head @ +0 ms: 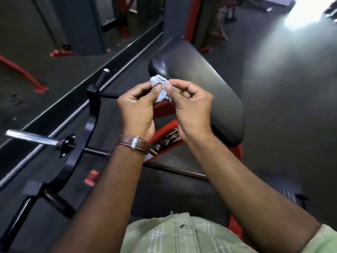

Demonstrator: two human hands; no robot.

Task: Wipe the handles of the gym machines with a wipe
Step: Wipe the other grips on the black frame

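Observation:
A crumpled pale blue-grey wipe [160, 88] sits between both hands in front of my chest. My left hand [138, 108], with a brown leather watch strap on its wrist, pinches the wipe's left side with thumb and fingers. My right hand [189, 105] pinches its right side. Below and to the left stands a black curved machine arm [92, 115] with a chrome peg [31, 136] sticking out and a dark handle grip [58, 202] lower down. Neither hand touches the machine.
A black padded bench seat [202, 79] on a red frame [164, 128] lies just beyond my hands. A mirror wall [45, 52] runs along the left. Dark rubber floor [282, 106] stretches to the right, with more red equipment far off.

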